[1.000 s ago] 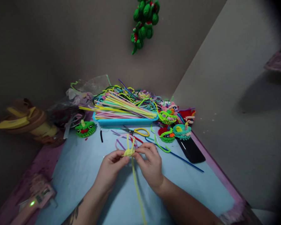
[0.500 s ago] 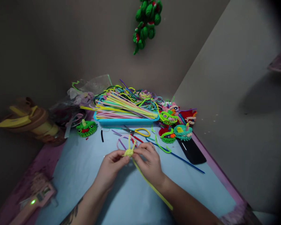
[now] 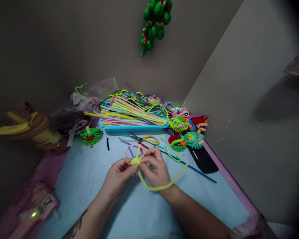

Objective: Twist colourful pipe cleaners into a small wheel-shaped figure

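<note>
So the yellow piece (image 3: 135, 161) is a small, tightly woven knot of pipe cleaner, pinched between the left hand (image 3: 119, 171) and right hand (image 3: 156, 169). Two short ends (image 3: 139, 151) poke up and away, kinda splayed. One long tail (image 3: 149, 188) drops, bends across the right wrist, then curves up to a free tip.

– what's cut off?
– the green hanging bundle (image 3: 156, 25), by the top edge; both forearms (image 3: 96, 210), by the bottom.
– and hidden?
– parts of the yellow piece (image 3: 136, 161), by the left hand (image 3: 119, 173) and right hand (image 3: 156, 168); one end of the black slab (image 3: 204, 161), by a teal figure (image 3: 193, 140).
</note>
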### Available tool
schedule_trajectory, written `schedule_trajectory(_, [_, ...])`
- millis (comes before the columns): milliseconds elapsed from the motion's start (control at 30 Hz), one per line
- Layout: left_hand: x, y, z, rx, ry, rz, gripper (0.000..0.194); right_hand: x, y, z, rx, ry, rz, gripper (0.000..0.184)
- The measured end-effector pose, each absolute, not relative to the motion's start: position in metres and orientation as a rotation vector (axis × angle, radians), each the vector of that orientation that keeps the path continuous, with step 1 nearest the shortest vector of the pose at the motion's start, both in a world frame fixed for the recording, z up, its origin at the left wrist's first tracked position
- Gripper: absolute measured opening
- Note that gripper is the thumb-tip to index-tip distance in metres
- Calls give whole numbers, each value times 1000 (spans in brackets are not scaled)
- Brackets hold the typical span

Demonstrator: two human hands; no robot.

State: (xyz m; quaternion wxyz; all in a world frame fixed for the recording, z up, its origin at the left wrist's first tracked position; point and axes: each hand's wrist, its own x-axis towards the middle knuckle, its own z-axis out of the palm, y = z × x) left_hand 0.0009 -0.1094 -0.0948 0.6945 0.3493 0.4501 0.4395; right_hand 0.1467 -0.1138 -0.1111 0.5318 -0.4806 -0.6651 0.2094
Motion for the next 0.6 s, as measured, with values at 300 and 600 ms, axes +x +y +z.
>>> schedule_trajectory(300, [-5,-102,-101,578,1083,1058,31,142,-119,-117,-981,-1943,462,20])
schedule_trajectory(600, [-2,-103,-105,700,1161,1113,31,137,-126,-109,-860,-1711,675,9])
